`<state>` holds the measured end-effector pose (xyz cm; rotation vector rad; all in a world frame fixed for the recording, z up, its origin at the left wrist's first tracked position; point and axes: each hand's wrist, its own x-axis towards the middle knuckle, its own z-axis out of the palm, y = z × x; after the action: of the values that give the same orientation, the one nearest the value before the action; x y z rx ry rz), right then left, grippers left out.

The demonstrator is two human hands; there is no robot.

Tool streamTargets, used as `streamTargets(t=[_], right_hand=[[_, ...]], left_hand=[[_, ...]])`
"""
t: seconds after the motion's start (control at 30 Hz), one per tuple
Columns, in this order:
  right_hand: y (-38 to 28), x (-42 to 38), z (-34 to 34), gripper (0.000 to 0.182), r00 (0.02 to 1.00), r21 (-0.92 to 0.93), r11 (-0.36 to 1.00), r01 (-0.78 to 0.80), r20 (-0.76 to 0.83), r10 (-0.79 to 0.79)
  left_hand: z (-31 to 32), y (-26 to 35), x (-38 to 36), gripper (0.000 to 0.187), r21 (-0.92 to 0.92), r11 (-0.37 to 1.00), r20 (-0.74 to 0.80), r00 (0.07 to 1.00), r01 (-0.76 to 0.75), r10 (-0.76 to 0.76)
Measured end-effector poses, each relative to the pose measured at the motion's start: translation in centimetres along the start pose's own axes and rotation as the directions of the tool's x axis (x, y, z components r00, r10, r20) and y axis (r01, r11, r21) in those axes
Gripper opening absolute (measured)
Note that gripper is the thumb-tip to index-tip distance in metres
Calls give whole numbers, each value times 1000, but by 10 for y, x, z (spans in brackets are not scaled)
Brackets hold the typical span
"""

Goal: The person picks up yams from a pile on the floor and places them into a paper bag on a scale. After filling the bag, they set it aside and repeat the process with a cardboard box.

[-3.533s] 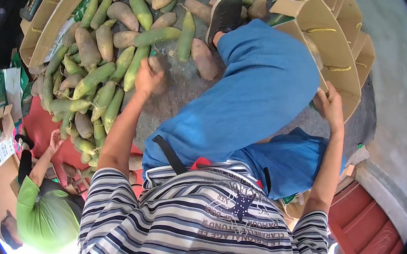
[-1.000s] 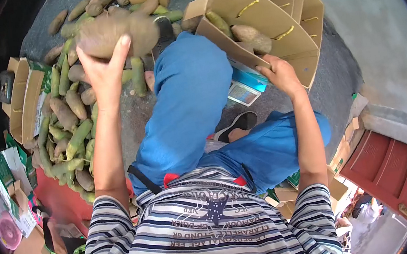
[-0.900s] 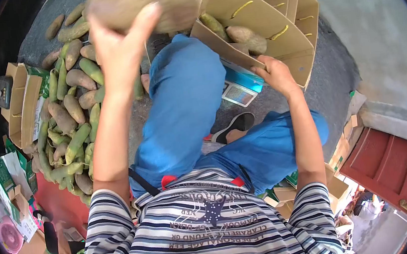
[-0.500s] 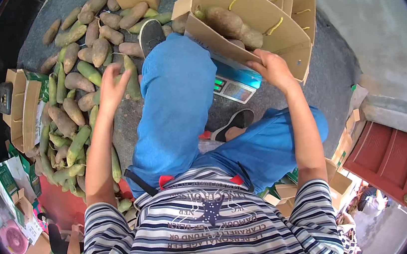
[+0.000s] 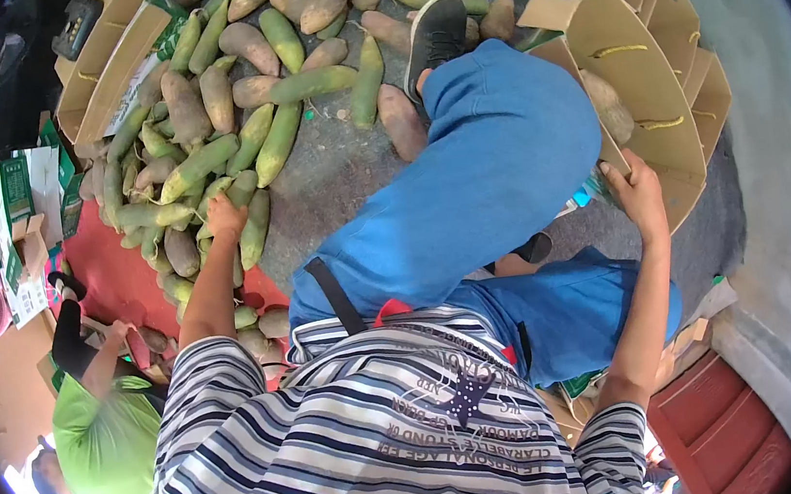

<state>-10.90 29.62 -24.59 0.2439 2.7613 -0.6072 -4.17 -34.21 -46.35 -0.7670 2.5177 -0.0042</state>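
Note:
My left hand (image 5: 227, 217) is down on the heap of long green and brownish radishes at the left. Its fingers are bent around the end of a green radish (image 5: 213, 188), though part of the grip is hidden. My right hand (image 5: 641, 198) grips the near rim of an open cardboard box (image 5: 662, 143) with yellow cord handles. A brownish radish (image 5: 606, 108) lies inside that box; my raised knee covers part of the view. Below the box edge, a bit of a blue and silver scale (image 5: 585, 196) shows.
More cardboard boxes (image 5: 697, 27) stand behind at the right. Loose radishes (image 5: 324, 6) spread over the dark floor, near my shoe (image 5: 437, 32). Another box (image 5: 108, 75) stands at the upper left. A person in a green shirt (image 5: 110, 436) is at the lower left.
My view and body have turned left. My left hand, open above the radishes before, has come down onto the heap and closed around one. My right hand stays on the box rim.

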Motion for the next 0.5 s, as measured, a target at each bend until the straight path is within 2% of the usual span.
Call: streamTargets(t=[0.1, 0.2, 0.3, 0.4, 0.5], right_hand=[[-7, 0, -1, 22, 998, 42, 997, -61, 16, 60], [-5, 0, 1, 22, 999, 55, 998, -44, -1, 44], [-4, 0, 1, 22, 999, 39, 999, -31, -15, 32], [-3, 0, 2, 23, 1000, 35, 999, -17, -3, 17], [1, 1, 1, 25, 999, -4, 999, 40, -16, -40]], left_hand=[[-6, -2, 1, 68, 51, 998, 99, 994, -45, 40], [-2, -4, 5, 67, 119, 985, 60, 991, -123, 116], [-3, 4, 10, 64, 186, 980, 56, 996, -77, 67], [-11, 8, -2, 61, 276, 949, 26, 989, -149, 148], [-5, 8, -8, 61, 244, 959, -28, 987, -145, 156]])
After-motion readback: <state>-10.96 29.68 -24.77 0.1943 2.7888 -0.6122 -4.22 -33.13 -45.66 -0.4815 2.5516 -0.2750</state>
